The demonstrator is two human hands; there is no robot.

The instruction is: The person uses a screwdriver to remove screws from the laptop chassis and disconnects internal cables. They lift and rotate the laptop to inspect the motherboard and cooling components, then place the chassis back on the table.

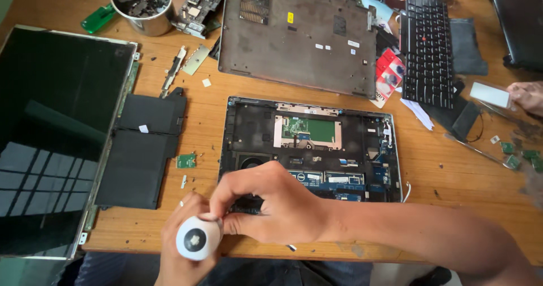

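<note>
The opened laptop base is lying bare on the wooden table, its green board and blue-labelled parts showing just beyond the fingers. The left hand is wrapping closed around a screwdriver with a white, round-ended handle. The right hand is curling its fingers narrowly, pinching at the handle's top and resting over the base's near edge.

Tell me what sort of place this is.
Probably a laptop repair or teardown bench: an opened laptop base on a wooden table, a detached screen panel, a loose keyboard and a tin of small parts.
</note>
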